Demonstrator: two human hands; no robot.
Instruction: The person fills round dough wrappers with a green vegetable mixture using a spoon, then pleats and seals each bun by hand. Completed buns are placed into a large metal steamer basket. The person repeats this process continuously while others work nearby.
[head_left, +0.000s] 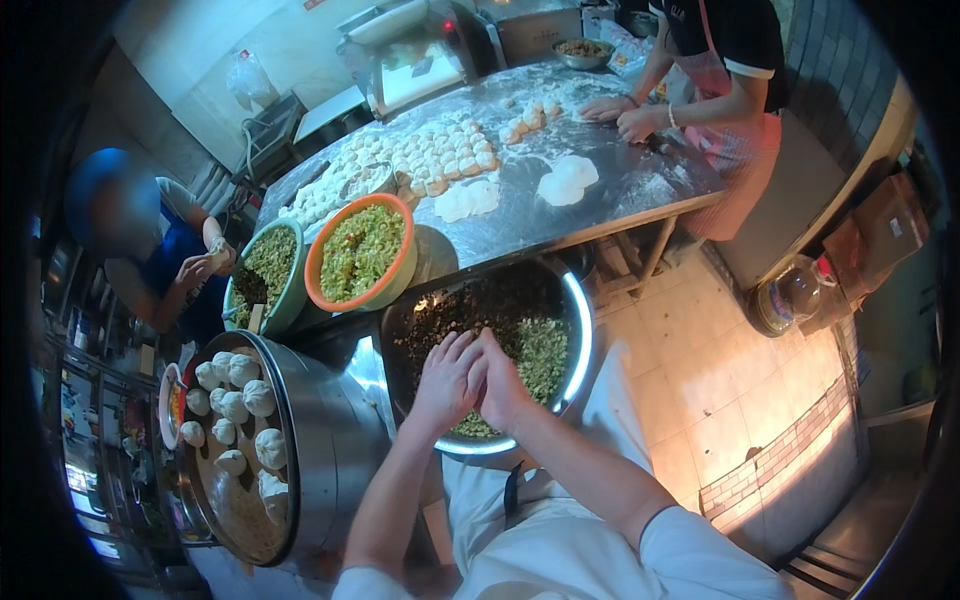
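My left hand (448, 381) and my right hand (501, 388) meet over a large steel basin (576, 319). Their fingers touch near the tips, and I cannot tell whether anything lies between the palms. Inside the basin is chopped filling, a dark brown mince (469, 304) at the far side and left, and chopped green vegetable (541, 360) at the right and near side. Left of my forearms stands a round steel steamer (330, 442) holding several white buns (234, 407) on its woven base.
Beyond the basin, an orange-rimmed tub (410, 247) and a green tub (300, 251) hold chopped greens. Dough pieces (442, 154) and flattened wrappers (568, 180) lie on the floured steel table (510, 225). Co-workers stand at left and far right. An oil jug (787, 296) sits at right.
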